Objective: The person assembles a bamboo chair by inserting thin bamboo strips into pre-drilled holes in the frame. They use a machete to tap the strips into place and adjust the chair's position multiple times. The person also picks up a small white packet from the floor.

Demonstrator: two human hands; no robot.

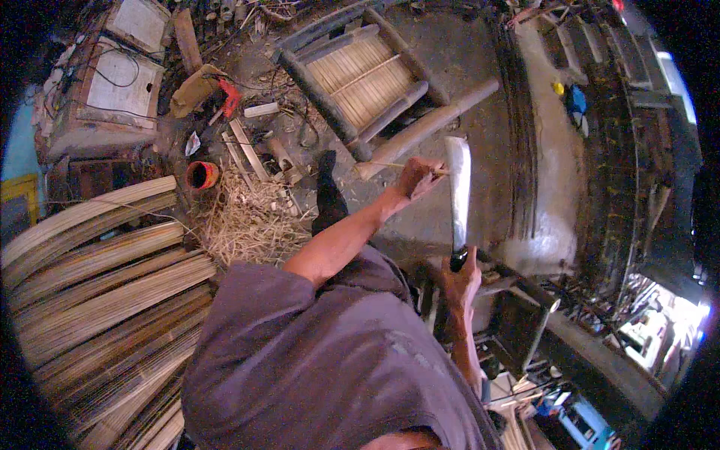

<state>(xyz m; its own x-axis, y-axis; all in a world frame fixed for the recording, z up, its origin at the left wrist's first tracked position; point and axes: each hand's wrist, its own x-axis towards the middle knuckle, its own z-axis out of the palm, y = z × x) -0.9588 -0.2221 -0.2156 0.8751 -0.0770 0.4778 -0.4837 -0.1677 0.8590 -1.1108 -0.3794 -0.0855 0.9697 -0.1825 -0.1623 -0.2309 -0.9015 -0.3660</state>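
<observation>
Far left, long split bamboo strips [97, 262] fan out in pale curved bundles, filling the lower-left ground. Above them sit 2 square box-like blocks [112, 75] with pale tops, dark wires trailing over them. Moving in, a small red-rimmed can [201, 175] stands on the dirt, just beside a heap of pale shavings [251, 221]. Short offcuts lie scattered above that heap, with a red tool [229, 97] among them.

Centre now: the person's purple-grey shirt [315, 352] fills the lower middle, and the left forearm runs up and to the right from it. The left hand [417, 178] is closed in a narrow pinch around a thin bamboo sliver [390, 166], which sticks out to the left of the fingers. Beyond it on the ground lies a bamboo frame [367, 75] with a slatted panel, tilted, with a thick pole along its right side.

Just right of the left hand, the broad blade of a big knife [458, 195] stands nearly upright, edge toward the sliver; whether blade and sliver touch, I cannot tell. The right hand [460, 281] is wrapped tight around the dark handle at the bottom.

Further right, a pale plastered ledge [547, 150] curves down, then dark timber structure and clutter towards the bright lower-right corner.
</observation>
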